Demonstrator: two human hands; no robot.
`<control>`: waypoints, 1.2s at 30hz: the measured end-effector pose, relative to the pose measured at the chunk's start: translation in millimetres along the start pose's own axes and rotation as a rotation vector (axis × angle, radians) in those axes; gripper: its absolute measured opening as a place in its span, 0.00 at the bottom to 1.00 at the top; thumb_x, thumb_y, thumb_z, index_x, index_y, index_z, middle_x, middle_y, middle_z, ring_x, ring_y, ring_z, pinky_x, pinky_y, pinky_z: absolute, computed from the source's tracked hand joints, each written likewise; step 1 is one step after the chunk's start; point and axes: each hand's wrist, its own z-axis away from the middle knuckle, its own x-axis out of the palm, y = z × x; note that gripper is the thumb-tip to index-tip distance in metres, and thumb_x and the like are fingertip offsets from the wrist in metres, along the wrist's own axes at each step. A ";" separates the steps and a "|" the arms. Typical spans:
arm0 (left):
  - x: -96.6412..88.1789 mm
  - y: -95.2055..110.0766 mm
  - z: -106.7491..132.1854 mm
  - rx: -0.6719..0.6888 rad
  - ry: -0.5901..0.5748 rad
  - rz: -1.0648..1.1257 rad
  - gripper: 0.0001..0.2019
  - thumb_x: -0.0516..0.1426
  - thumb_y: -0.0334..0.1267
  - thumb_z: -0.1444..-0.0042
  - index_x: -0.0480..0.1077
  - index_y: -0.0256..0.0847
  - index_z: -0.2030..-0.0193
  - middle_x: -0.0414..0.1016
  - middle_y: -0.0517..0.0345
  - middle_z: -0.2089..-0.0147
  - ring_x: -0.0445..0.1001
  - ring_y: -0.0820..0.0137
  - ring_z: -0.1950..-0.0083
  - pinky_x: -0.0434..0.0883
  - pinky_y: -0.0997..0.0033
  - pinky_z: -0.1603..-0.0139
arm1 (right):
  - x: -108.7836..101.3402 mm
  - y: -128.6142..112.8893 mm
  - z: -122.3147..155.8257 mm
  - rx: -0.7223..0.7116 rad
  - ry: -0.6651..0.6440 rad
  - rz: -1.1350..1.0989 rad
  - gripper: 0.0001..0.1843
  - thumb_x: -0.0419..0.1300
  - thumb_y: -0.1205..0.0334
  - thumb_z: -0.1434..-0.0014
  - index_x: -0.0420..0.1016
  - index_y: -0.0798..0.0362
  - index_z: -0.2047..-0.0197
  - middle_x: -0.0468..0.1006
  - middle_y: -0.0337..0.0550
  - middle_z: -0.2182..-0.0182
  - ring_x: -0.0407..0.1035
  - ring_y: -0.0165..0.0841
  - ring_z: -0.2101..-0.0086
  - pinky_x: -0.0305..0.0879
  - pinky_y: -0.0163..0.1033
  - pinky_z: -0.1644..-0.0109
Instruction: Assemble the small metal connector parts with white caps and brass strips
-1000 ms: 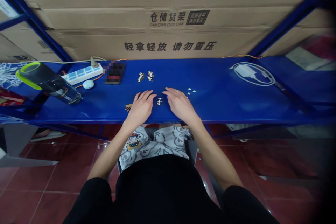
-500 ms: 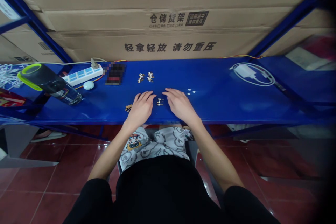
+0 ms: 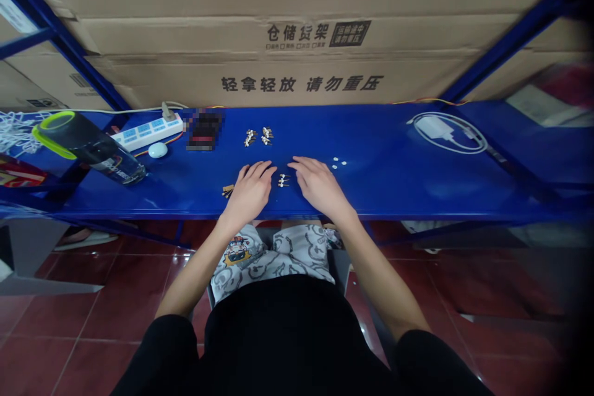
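My left hand [image 3: 252, 187] lies flat on the blue shelf, fingers stretched out and holding nothing. Opposite it, my right hand [image 3: 320, 184] also rests open, its fingertips pointing inward. Between the two hands sits a small row of thin brass-coloured pins with white pieces on them [image 3: 283, 180]. Just left of my left hand are some brown and black thin pieces [image 3: 227, 190], partly hidden by it. Beyond the hands lie two small clusters of similar white-and-brass pieces, one on the left [image 3: 250, 137] and one on the right [image 3: 266, 135]. Three tiny white bits [image 3: 335, 166] are right of my right hand.
A dark bottle with a green loop [image 3: 99, 151] leans at the left, near a power strip [image 3: 151, 133] and a white rounded object [image 3: 158, 150]. A dark, pixelated item [image 3: 204, 130] lies behind. At right is a charger with coiled cable [image 3: 436, 127]. Cardboard boxes [image 3: 185, 80] stand behind the shelf.
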 end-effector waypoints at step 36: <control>-11.2 2.1 -1.2 0.008 0.014 0.134 0.16 0.49 0.30 0.28 0.73 0.41 0.40 0.74 0.53 0.35 0.70 0.62 0.33 0.65 0.52 0.31 | -85.1 39.1 27.2 0.322 -0.110 0.133 0.15 0.57 0.55 0.33 0.80 0.43 0.46 0.85 0.42 0.62 0.79 0.43 0.62 0.69 0.44 0.65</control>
